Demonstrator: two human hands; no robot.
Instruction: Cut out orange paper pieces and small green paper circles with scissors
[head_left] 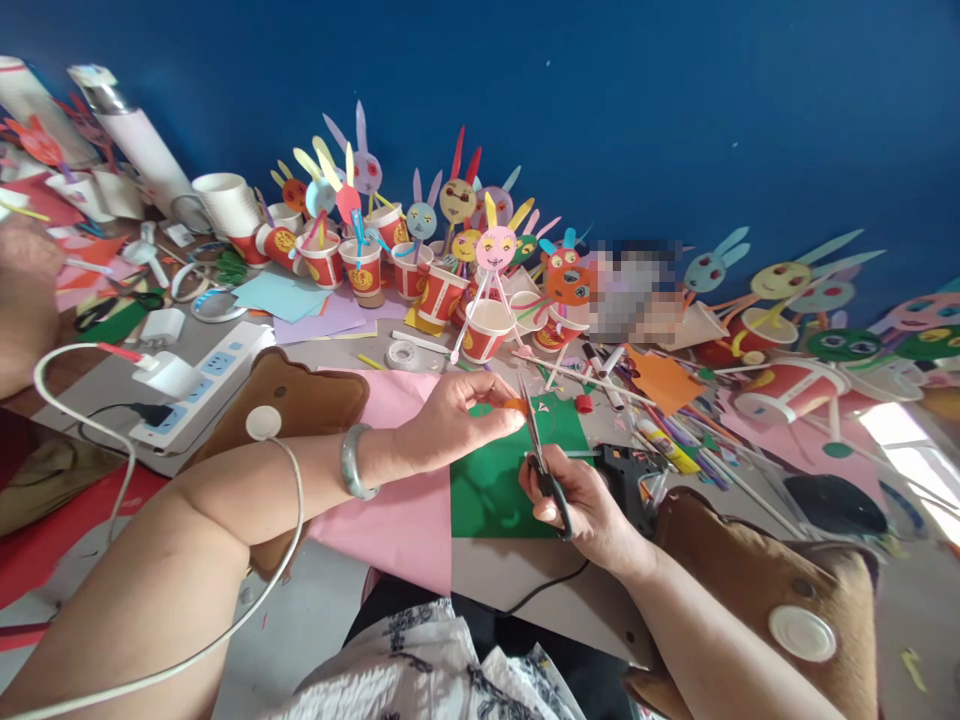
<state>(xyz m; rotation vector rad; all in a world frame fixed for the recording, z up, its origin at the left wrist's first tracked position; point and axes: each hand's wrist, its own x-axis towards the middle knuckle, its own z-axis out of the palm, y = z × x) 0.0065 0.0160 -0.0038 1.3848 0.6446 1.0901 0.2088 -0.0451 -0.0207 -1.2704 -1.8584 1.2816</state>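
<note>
One orange piece [515,405] is pinched by left hand [457,412], one pair of scissors [539,463] gripped by right hand [589,505]; beyond, gold print [364,278] on red cups [441,296] is illegible.

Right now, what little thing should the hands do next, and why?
Probably a careful snip at the small orange piece: the left hand pinches it right by the blades of the scissors, and the right hand grips their handles.

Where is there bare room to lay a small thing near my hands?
The pink paper is bare below the left hand, up to the green paper. The green paper's lower left, beside the right hand, is free too. Crowded: cups behind, pens at right.
</note>
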